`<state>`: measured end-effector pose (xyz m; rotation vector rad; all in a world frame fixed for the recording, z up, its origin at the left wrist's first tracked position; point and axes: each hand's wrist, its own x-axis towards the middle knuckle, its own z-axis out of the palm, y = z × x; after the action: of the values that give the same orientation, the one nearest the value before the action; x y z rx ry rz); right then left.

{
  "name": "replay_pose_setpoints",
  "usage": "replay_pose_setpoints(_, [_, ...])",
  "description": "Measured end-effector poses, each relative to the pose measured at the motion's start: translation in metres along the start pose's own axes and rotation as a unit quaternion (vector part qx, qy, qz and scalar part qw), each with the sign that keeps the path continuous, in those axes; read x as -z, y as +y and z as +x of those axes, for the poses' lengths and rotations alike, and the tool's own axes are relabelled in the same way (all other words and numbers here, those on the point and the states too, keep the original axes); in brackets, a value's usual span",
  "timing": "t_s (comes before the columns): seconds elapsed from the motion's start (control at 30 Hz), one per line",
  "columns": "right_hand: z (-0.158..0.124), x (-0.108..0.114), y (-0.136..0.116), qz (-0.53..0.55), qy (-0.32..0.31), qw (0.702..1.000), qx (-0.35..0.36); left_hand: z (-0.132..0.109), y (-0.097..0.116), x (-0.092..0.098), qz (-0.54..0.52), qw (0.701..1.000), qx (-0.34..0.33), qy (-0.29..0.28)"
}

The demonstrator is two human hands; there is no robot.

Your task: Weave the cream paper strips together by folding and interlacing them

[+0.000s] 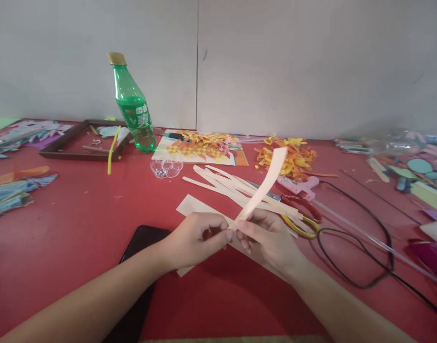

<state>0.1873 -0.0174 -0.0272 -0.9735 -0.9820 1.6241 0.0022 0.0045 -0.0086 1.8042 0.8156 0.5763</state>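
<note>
A pale cream paper strip [264, 183] rises, slightly curved, from between my two hands. My left hand [204, 238] is closed on its lower end, thumb against the fingers. My right hand [264, 238] pinches the same strip close beside, the fingertips of both hands nearly meeting. Beneath my hands lies a larger cream paper sheet [193, 206], mostly covered by them. Several loose cream strips [221, 186] are piled just beyond, over scissors [311, 227] with red and yellow handles. The strip's lowest part is hidden by my fingers.
A tilted-looking green bottle [134, 112] stands behind, beside a brown frame [66, 152]. Orange and yellow paper pieces [204, 145] lie at the back. A pink glue gun [300, 187] and black cable [347, 281] are at right. A black phone [141, 243] lies under my left forearm.
</note>
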Motion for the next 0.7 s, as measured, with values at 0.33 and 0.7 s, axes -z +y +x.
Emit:
replay_pose_setpoints(0.33, [0.000, 0.001, 0.002, 0.027, 0.006, 1.000, -0.005, 0.000, -0.004, 0.000, -0.008, 1.000, -0.006, -0.019])
replay_pose_setpoints(0.7, [0.003, 0.002, -0.006, 0.020, 0.029, 0.999, -0.024, -0.001, -0.002, -0.001, 0.015, 0.999, -0.006, -0.029])
